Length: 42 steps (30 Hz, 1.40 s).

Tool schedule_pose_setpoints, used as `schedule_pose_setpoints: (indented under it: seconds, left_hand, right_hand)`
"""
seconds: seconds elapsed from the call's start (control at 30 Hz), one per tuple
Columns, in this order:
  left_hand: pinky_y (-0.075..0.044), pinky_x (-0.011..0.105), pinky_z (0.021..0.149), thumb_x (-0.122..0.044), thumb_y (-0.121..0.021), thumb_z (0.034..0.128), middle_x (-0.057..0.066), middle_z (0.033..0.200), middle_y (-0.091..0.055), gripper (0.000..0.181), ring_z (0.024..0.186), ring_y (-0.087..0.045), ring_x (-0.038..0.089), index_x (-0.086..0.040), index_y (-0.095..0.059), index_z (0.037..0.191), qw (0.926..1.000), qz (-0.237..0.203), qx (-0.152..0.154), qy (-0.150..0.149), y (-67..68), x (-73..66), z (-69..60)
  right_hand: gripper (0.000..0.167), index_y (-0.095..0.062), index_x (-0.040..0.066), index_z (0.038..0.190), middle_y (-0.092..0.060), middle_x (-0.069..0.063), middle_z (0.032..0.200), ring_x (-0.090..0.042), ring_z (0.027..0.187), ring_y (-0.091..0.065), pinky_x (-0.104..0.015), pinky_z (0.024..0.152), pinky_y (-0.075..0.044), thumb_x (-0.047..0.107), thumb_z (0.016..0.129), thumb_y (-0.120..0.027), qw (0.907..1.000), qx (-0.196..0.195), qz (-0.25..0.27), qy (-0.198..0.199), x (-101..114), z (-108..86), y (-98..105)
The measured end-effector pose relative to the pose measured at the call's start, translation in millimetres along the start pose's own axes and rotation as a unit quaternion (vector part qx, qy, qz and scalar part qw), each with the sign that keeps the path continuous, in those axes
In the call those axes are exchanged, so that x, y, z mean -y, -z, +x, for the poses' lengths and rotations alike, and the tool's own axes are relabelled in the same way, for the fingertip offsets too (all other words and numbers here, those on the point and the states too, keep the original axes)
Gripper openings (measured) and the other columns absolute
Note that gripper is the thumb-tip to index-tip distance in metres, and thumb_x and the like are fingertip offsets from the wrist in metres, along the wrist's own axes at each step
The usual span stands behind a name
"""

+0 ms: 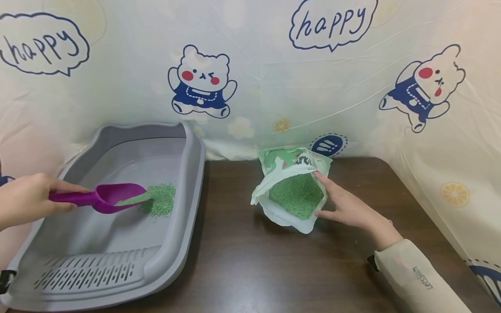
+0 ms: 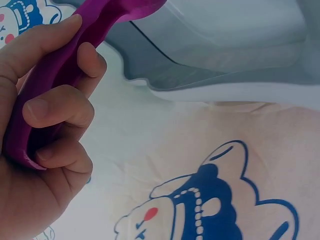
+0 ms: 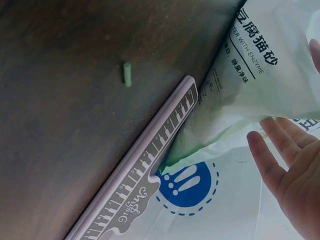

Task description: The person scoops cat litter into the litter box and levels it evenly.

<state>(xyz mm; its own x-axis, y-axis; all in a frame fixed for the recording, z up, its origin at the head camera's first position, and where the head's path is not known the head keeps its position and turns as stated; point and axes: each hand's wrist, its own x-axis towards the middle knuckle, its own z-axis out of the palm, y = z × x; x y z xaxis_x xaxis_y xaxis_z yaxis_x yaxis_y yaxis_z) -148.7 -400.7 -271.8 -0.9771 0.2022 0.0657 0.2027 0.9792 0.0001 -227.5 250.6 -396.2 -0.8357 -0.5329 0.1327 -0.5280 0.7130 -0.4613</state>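
Note:
My left hand (image 1: 33, 200) grips a purple scoop (image 1: 119, 195) by its handle, with the fingers curled round it in the left wrist view. The scoop is tilted low inside a grey litter box (image 1: 197, 187), and green litter pellets lie on its front edge. Beyond its lip a small heap of green cat litter (image 1: 162, 200) covers part of the box floor. My right hand (image 1: 350, 208) touches the right side of an opened litter bag (image 1: 287, 221), fingers and thumb spread along its mouth. Green pellets (image 1: 295, 195) show inside the bag.
A brown table (image 1: 238, 265) carries the box and the bag. Behind them hangs a printed cloth (image 1: 250, 87). In the right wrist view a pink strip with a piano-key print (image 3: 145, 160) lies beside the bag, and one loose green pellet (image 3: 127, 75) rests on the table.

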Motion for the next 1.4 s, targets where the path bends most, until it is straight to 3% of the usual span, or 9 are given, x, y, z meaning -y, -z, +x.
schedule_pose_setpoints:
  seconds: [0.3, 0.53, 0.73, 0.8, 0.87, 0.97, 1.03, 1.23, 1.4]
  left_hand:
    - [-0.026, 0.021, 0.048, -0.012, -0.083, 0.0750, -0.011, 0.057, -0.046, 0.035, 0.050, -0.029, 0.003, -0.002, -0.076, 0.108, 1.0000, -0.006, 0.003, -0.007, 5.8, -2.9, -1.5]
    - [-0.025, 0.021, 0.047, -0.008, -0.084, 0.0717, -0.011, 0.052, -0.036, 0.033, 0.048, -0.028, 0.001, -0.011, -0.078, 0.104, 0.9989, -0.011, -0.045, -0.012, 9.1, -0.9, -3.6]
    - [-0.025, 0.022, 0.047, -0.004, -0.086, 0.0664, -0.011, 0.051, -0.037, 0.036, 0.049, -0.028, 0.000, -0.019, -0.079, 0.099, 0.9964, -0.027, -0.078, -0.017, 12.7, -0.8, -4.7]
    - [-0.025, 0.022, 0.047, -0.003, -0.086, 0.0642, -0.010, 0.052, -0.037, 0.039, 0.049, -0.029, 0.000, -0.024, -0.078, 0.097, 0.9949, -0.030, -0.095, -0.016, 13.3, -0.2, -5.8]
    - [-0.026, 0.023, 0.047, -0.005, -0.087, 0.0640, -0.010, 0.053, -0.039, 0.050, 0.049, -0.029, 0.000, -0.043, -0.074, 0.095, 0.9928, -0.032, -0.114, -0.015, 13.7, 0.8, -6.9]
    - [-0.026, 0.023, 0.045, -0.008, -0.087, 0.0670, -0.009, 0.054, -0.042, 0.076, 0.049, -0.029, -0.001, -0.068, -0.052, 0.099, 0.9890, -0.040, -0.141, -0.017, 14.4, 0.5, -8.5]
    - [-0.026, 0.022, 0.043, -0.012, -0.086, 0.0709, -0.008, 0.055, -0.045, 0.087, 0.048, -0.029, -0.002, -0.075, -0.036, 0.102, 0.9865, -0.046, -0.155, -0.022, 15.0, -0.7, -9.6]
    - [-0.029, 0.021, 0.044, -0.012, -0.085, 0.0756, 0.006, 0.063, -0.062, 0.080, 0.051, -0.033, -0.002, -0.070, -0.039, 0.104, 0.9804, -0.083, -0.178, -0.015, 18.9, -12.1, -11.7]
    - [-0.026, 0.021, 0.043, -0.008, -0.083, 0.0779, -0.006, 0.054, -0.053, 0.082, 0.048, -0.032, 0.000, -0.072, -0.037, 0.103, 0.9706, -0.106, -0.216, 0.009, 22.3, -26.9, -12.0]
  right_hand:
    - [0.109, -0.005, 0.020, 0.161, -0.025, -0.023, 0.161, -0.041, 0.142, -0.037, -0.057, 0.109, -0.040, 0.024, 0.082, -0.081, 1.0000, 0.000, -0.002, 0.003, 1.7, 0.6, 0.4]
    - [0.110, -0.005, 0.021, 0.161, -0.025, -0.022, 0.161, -0.041, 0.142, -0.038, -0.057, 0.108, -0.041, 0.025, 0.082, -0.082, 1.0000, 0.005, -0.004, 0.002, 0.8, 1.1, 0.8]
    - [0.111, -0.004, 0.021, 0.161, -0.024, -0.022, 0.161, -0.041, 0.143, -0.037, -0.057, 0.108, -0.040, 0.024, 0.082, -0.082, 1.0000, 0.002, -0.006, 0.004, 1.7, 3.5, 4.0]
    - [0.110, -0.004, 0.022, 0.161, -0.024, -0.022, 0.162, -0.041, 0.143, -0.037, -0.057, 0.109, -0.040, 0.024, 0.082, -0.081, 1.0000, 0.000, -0.006, 0.005, 2.1, 4.4, 4.3]
    - [0.110, -0.003, 0.022, 0.161, -0.024, -0.022, 0.161, -0.041, 0.142, -0.038, -0.057, 0.108, -0.040, 0.024, 0.083, -0.081, 1.0000, -0.003, -0.007, 0.006, 2.3, 4.8, 3.9]
    - [0.111, -0.003, 0.021, 0.161, -0.024, -0.022, 0.161, -0.041, 0.142, -0.038, -0.057, 0.109, -0.040, 0.024, 0.083, -0.081, 1.0000, -0.003, -0.007, 0.003, 2.6, 4.2, 2.5]
    - [0.111, -0.002, 0.021, 0.161, -0.024, -0.022, 0.161, -0.041, 0.142, -0.037, -0.057, 0.109, -0.040, 0.023, 0.083, -0.081, 1.0000, -0.003, -0.005, 0.000, 2.6, 3.1, 1.6]
    - [0.112, -0.002, 0.021, 0.161, -0.022, -0.021, 0.162, -0.041, 0.143, -0.036, -0.057, 0.109, -0.039, 0.022, 0.082, -0.081, 1.0000, -0.008, -0.001, -0.001, 3.4, 0.6, 0.2]
    - [0.110, -0.002, 0.021, 0.161, -0.023, -0.022, 0.162, -0.041, 0.143, -0.036, -0.057, 0.110, -0.039, 0.023, 0.083, -0.080, 1.0000, -0.008, -0.003, 0.001, 3.4, -1.9, -1.5]
